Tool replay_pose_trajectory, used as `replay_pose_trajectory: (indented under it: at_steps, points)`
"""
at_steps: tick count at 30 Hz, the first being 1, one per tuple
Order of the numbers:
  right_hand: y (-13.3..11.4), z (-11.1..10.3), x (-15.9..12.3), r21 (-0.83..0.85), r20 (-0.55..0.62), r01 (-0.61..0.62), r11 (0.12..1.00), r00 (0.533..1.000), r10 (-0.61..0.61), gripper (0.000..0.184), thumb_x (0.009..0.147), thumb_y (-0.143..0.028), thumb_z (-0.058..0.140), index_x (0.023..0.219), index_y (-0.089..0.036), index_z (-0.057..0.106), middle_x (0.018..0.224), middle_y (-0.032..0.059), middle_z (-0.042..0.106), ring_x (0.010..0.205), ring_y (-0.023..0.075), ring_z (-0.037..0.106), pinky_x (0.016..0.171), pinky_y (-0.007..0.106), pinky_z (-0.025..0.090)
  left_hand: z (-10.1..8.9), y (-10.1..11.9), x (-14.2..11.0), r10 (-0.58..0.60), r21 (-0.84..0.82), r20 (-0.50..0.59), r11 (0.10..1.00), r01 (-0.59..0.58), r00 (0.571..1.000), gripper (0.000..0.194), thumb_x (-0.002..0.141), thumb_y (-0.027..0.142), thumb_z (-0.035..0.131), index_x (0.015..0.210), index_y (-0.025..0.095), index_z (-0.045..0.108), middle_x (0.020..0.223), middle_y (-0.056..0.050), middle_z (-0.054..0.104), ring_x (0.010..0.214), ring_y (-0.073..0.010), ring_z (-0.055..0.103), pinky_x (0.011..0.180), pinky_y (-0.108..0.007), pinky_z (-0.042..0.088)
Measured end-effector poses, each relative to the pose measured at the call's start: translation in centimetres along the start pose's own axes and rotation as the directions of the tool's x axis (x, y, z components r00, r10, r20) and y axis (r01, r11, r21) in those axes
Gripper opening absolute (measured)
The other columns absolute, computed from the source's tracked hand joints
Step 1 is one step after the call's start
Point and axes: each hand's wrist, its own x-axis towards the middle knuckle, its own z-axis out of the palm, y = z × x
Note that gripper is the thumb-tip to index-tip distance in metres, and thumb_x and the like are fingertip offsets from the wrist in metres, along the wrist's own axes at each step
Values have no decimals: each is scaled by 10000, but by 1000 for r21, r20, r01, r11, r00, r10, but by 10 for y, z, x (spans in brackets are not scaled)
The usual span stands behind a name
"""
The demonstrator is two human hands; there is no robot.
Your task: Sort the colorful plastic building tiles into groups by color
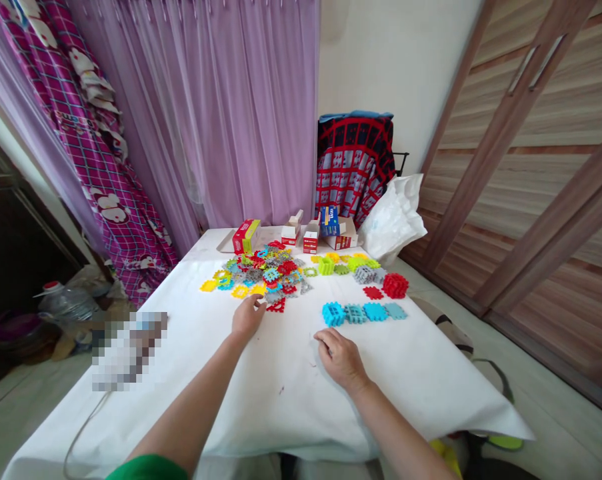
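Note:
My left hand (pixel 248 317) is at the front edge of a loose pile of interlocking plastic pieces (pixel 253 275) in several colours. Its fingers are bent and a little apart, with nothing seen in them, beside a red triangular piece (pixel 277 305). My right hand (pixel 341 357) rests on the white cloth with its fingers curled in, and no piece shows in it. Just beyond it lies a row of blue pieces: a bright blue stack (pixel 333 314), a teal stack (pixel 355 314), another blue stack (pixel 375 311) and a greyish-blue piece (pixel 395 311).
Red pieces (pixel 395 285), grey stacks (pixel 365 275) and green stacks (pixel 326 267) sit at the right. Small boxes (pixel 311 238) and a white plastic bag (pixel 395 217) stand at the back. A blurred-out object (pixel 129 351) with a cord lies at the left edge.

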Motion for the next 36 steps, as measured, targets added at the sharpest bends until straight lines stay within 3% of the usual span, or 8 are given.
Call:
replay_pose_trajectory:
  at_steps: [4,9,15,21,24,27,32,36]
  points:
    - [2,4,4,33,-22,1,999,1000,0,274,808,-62,417,896,-212,628,848,31,683,795,152,652,743,244,487,9,14,26,44,95,28,994,-46,999,344,869,343,517,1179,245,629,1025,-55,685,948,-207,643,807,-288,468]
    - [3,9,10,53,-29,1,999,1000,0,262,805,-65,419,876,-214,623,823,29,678,775,147,647,726,237,488,15,26,44,64,164,84,983,-77,994,278,826,360,577,1047,242,698,1076,-99,655,977,-271,636,808,-349,475]
    - [2,9,12,61,-41,-46,997,998,49,269,772,-60,432,860,-222,628,814,21,681,772,144,644,724,231,492,11,34,47,97,59,79,993,-101,992,193,817,321,578,903,212,712,1083,-105,634,1031,-273,606,886,-367,442]
    - [7,8,13,130,-113,-139,982,982,153,227,801,-108,442,871,-207,634,815,29,685,727,145,634,709,243,505,9,33,23,19,-282,68,959,1,997,311,829,451,508,888,191,668,845,-48,658,775,-178,624,674,-271,466]
    - [9,9,17,163,-120,-193,968,970,213,213,823,-147,447,898,-203,638,806,28,678,661,133,619,657,241,506,17,31,2,-77,-474,142,870,136,987,529,829,620,389,940,161,628,638,-7,602,505,-121,536,480,-234,399]
    - [8,8,25,168,-96,-245,955,960,263,234,840,-199,469,1009,-200,630,887,48,675,641,129,611,617,249,503,22,33,-16,-116,-607,232,759,237,966,630,744,734,415,894,155,611,565,20,558,392,-76,432,395,-202,296]
    - [-2,-1,51,8,73,-193,981,979,192,528,773,-283,626,1287,-219,522,1181,114,595,915,212,627,826,364,511,21,39,-33,-100,-709,336,627,321,937,607,618,744,580,781,159,610,544,29,545,370,-48,393,372,-188,251]
    - [-8,-11,69,-125,231,-138,982,959,164,652,739,-323,686,1348,-228,472,1202,111,569,1068,250,580,889,366,490,23,44,-41,-59,-746,384,569,347,922,526,605,659,665,766,160,626,609,11,598,397,-43,422,361,-175,241]
